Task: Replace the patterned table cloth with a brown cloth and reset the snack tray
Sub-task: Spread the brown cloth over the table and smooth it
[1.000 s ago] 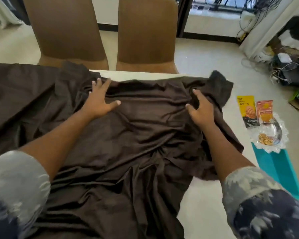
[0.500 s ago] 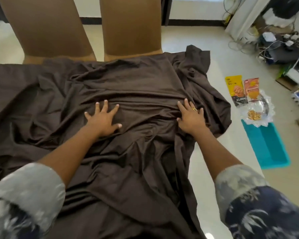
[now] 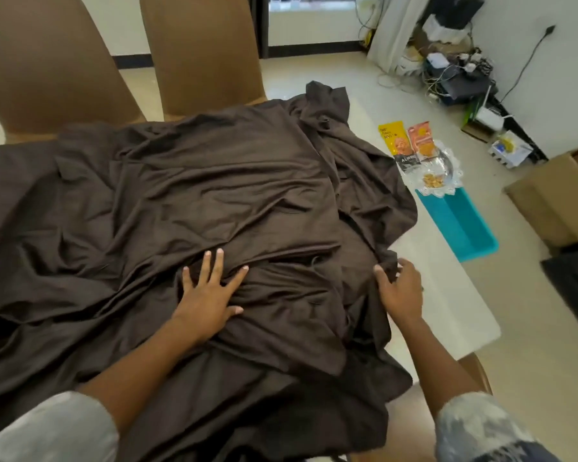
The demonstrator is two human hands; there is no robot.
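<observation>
the brown cloth (image 3: 214, 195) lies wrinkled over most of the white table (image 3: 447, 295), filling the middle and left of the frame. the left hand (image 3: 211, 295) lies flat on it, fingers spread. the right hand (image 3: 399, 291) pinches a fold at the cloth's right edge. at the upper right, a glass snack dish (image 3: 454, 161) holds a few nuts (image 3: 432, 180). a yellow packet (image 3: 396, 141) and an orange packet (image 3: 421, 138) lean on it. a blue tray (image 3: 461, 221) touches the dish below.
</observation>
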